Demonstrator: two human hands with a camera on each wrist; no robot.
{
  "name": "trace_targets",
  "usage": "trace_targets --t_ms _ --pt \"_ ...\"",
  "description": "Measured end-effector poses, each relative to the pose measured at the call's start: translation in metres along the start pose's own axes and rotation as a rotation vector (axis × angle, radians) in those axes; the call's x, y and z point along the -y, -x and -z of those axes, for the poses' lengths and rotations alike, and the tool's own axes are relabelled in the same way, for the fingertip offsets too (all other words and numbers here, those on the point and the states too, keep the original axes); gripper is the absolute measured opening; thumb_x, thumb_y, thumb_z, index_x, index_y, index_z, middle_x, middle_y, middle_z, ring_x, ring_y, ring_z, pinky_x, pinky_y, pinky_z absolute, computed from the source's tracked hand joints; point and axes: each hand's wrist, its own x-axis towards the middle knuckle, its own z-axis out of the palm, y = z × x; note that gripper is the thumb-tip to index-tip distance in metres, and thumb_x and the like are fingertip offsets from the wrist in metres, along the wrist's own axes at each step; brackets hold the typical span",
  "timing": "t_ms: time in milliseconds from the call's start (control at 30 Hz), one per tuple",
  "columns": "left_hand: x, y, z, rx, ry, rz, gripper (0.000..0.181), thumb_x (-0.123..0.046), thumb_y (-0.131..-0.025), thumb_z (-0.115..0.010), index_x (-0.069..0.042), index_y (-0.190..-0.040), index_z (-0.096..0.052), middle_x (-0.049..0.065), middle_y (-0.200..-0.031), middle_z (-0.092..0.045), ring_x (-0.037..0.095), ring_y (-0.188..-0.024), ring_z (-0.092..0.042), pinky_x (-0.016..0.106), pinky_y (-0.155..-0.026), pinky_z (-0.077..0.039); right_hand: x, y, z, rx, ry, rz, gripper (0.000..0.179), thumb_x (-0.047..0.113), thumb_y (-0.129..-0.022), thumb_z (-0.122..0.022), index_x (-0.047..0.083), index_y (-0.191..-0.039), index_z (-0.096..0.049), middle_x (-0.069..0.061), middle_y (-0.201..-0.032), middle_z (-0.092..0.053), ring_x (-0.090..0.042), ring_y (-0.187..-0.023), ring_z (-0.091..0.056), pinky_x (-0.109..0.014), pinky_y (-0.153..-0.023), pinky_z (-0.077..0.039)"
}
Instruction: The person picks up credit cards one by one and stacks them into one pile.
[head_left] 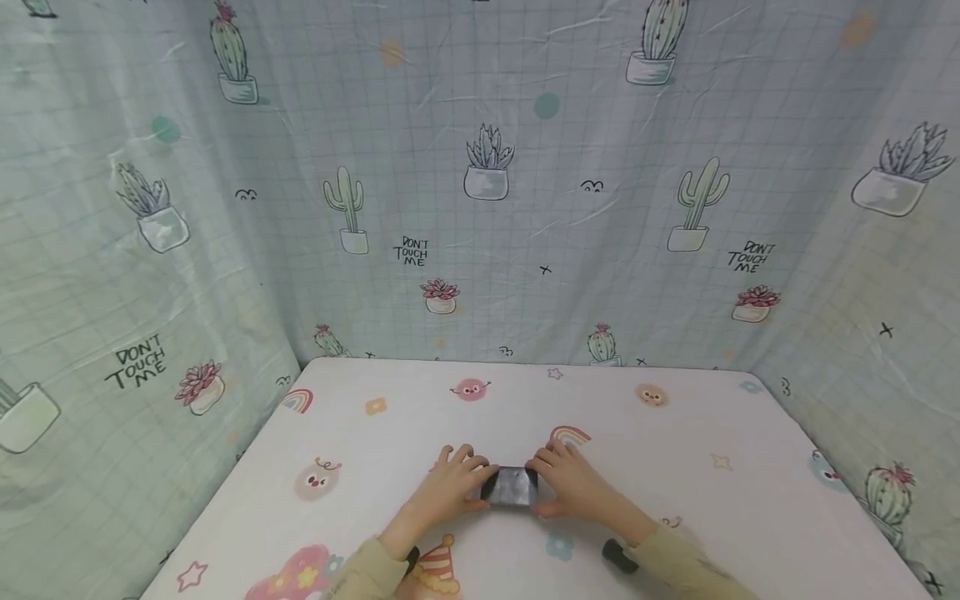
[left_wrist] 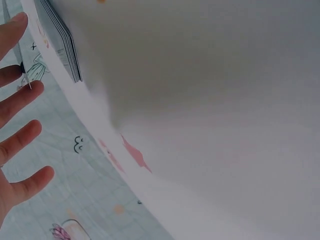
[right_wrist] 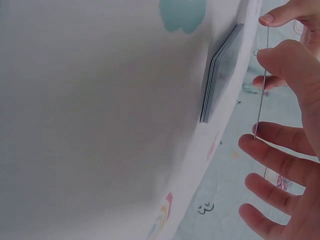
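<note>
Near the middle of the table, my left hand (head_left: 453, 485) and right hand (head_left: 572, 485) hold a thin, shiny grey card-like plate (head_left: 513, 486) by its two ends. Its surface looks dark at both ends. The right wrist view shows this plate (right_wrist: 261, 95) edge-on, as a fine line between thumb and fingertips of the right hand (right_wrist: 287, 165); the left hand's fingers are at its far end. Below it, apart, a stack of several similar thin plates (right_wrist: 220, 75) lies on the table. The left wrist view also catches the stack (left_wrist: 65, 40) beside the left hand (left_wrist: 17, 145).
The white tabletop (head_left: 660, 442) carries printed cartoon faces, stars and rainbows. A pale green cloth (head_left: 510, 250) with cactus prints hangs behind the table and along both sides. A black wrist device (head_left: 619, 556) sits at the right sleeve.
</note>
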Motion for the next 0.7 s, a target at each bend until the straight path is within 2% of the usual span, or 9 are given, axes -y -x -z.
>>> trace_targets --t_ms 167,333,433,700 --pt "0.007 0.002 -0.005 -0.004 0.016 0.000 0.055 -0.052 -0.069 -0.065 -0.022 -0.114 -0.059 -0.007 -0.103 -0.061 0.015 -0.096 -0.047 0.041 -0.080 -0.039 0.001 -0.007 -0.002 0.035 -0.003 -0.011 0.052 0.050 -0.065 -0.067 0.016 -0.104 -0.058 0.005 -0.093 -0.053 -0.013 -0.088 -0.039 -0.033 -0.075 -0.037" --pt "0.009 0.002 -0.007 0.053 0.073 0.014 0.054 -0.050 -0.069 -0.065 -0.020 -0.114 -0.059 -0.006 -0.105 -0.063 0.014 -0.095 -0.047 0.042 -0.080 -0.039 0.004 -0.010 -0.002 0.090 -0.029 -0.036 0.052 0.049 -0.066 -0.067 0.015 -0.103 -0.060 0.005 -0.093 -0.053 -0.013 -0.088 -0.039 -0.034 -0.076 -0.037" --pt "0.009 0.000 -0.009 0.072 0.065 0.014 0.054 -0.051 -0.069 -0.064 -0.021 -0.114 -0.059 -0.007 -0.105 -0.063 0.014 -0.094 -0.047 0.041 -0.080 -0.039 0.004 -0.011 -0.005 0.119 -0.024 -0.050 0.052 0.050 -0.067 -0.067 0.014 -0.105 -0.060 0.004 -0.094 -0.054 -0.013 -0.088 -0.039 -0.035 -0.076 -0.037" --pt "0.011 -0.005 -0.011 0.076 0.028 0.004 0.054 -0.052 -0.069 -0.064 -0.022 -0.113 -0.059 -0.008 -0.104 -0.063 0.013 -0.095 -0.049 0.040 -0.080 -0.038 0.001 -0.012 -0.009 0.155 -0.004 -0.066 0.056 0.051 -0.068 -0.067 0.014 -0.109 -0.059 0.003 -0.097 -0.053 -0.015 -0.091 -0.040 -0.035 -0.078 -0.037"
